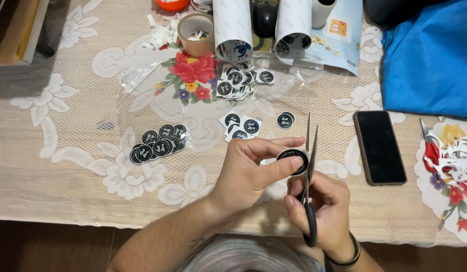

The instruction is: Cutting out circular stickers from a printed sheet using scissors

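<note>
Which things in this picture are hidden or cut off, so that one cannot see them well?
Head view:
- Round black sticker: partly under the left hand thumb.
- Scissors: handles inside the right hand.
- Paper rolls: cut by the top edge.
- Red tool: buried under paper scraps.

A home craft corner: the counter (52, 166) wears a lace cloth with printed flowers, strewn with round stickers (158, 143), a tape roll (196, 34), a phone (380, 147)

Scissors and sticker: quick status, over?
Left hand pinches round black sticker. Right hand works black-handled scissors, blades open at sticker's edge. Nothing in the way; phone lies clear to the right.
</note>
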